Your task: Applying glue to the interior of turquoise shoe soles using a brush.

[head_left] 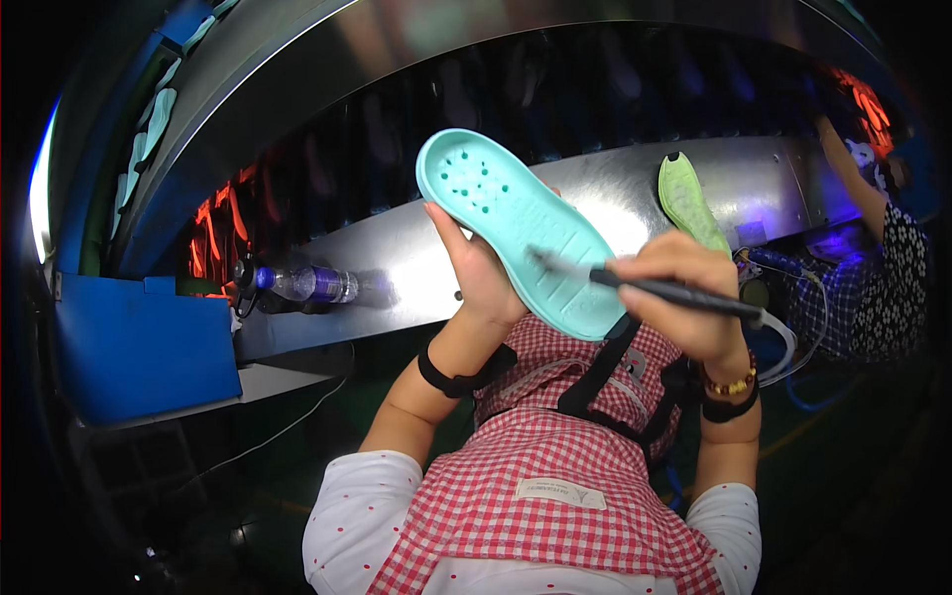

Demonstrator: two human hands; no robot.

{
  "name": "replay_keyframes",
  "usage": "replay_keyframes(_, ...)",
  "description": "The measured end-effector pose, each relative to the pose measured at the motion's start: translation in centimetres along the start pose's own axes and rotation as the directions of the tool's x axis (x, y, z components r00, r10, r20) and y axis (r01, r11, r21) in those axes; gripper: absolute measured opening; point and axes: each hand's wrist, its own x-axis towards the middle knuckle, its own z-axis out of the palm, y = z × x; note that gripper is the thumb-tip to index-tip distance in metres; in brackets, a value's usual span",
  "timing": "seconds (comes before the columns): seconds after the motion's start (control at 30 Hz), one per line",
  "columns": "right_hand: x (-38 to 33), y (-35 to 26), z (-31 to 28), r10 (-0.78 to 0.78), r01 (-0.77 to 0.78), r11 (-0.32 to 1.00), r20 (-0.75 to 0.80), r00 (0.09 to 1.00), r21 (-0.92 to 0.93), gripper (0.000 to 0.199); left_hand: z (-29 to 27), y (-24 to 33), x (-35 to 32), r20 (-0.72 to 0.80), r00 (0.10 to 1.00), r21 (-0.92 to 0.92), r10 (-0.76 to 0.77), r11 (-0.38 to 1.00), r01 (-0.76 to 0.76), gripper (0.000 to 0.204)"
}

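Observation:
My left hand [484,273] grips a turquoise shoe sole [521,203] by its left edge and holds it tilted above the metal bench. Small holes dot its far end, and straight lines cross the nearer part. In my right hand [684,288] is a black pen-shaped tool [684,296] with a cord or hose at its rear. The tool's tip is blurred and lies over the middle of the sole; whether it touches cannot be told. A light green sole [688,198] rests on the bench beyond my right hand.
A steel bench [416,243] runs across in front of me, with a plastic bottle [307,284] lying at left. A blue metal box [149,347] stands farther left. Dark machinery with glowing orange heaters [220,233] lies behind the bench. Another person's arm [851,178] reaches in at right.

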Motion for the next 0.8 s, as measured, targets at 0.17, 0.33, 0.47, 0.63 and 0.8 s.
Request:
replay_keyframes(0.17,-0.7,0.0,-0.7,-0.195,0.166,0.978,0.272,0.942,0.126,0.025,-0.2,1.7,0.7,0.198,0.977,0.03,0.078,0.996,-0.086,0.086)
replay_keyframes(0.33,-0.5,1.3,-1.0,-0.028,0.015,0.993,0.116,0.993,0.114,0.022,1.3,2.0,0.5,0.03,0.991,0.093,0.133,0.986,-0.135,0.076)
replay_keyframes(0.47,-0.9,1.7,-1.1,-0.054,-0.044,0.937,0.27,0.961,0.346,0.024,1.3,2.9,0.7,0.146,0.982,0.073,0.121,0.988,-0.133,0.078)
replay_keyframes(0.63,-1.2,3.0,1.0,0.167,-0.191,0.586,0.114,0.979,0.788,0.02,2.8,3.4,0.5,0.045,0.998,0.149,0.054,0.987,-0.06,0.075)
replay_keyframes(0.8,-1.1,2.0,3.0,0.335,-0.226,0.505,0.052,0.941,0.833,0.018,3.5,0.0,-2.2,0.177,0.984,-0.183,0.001,0.983,0.032,0.063)
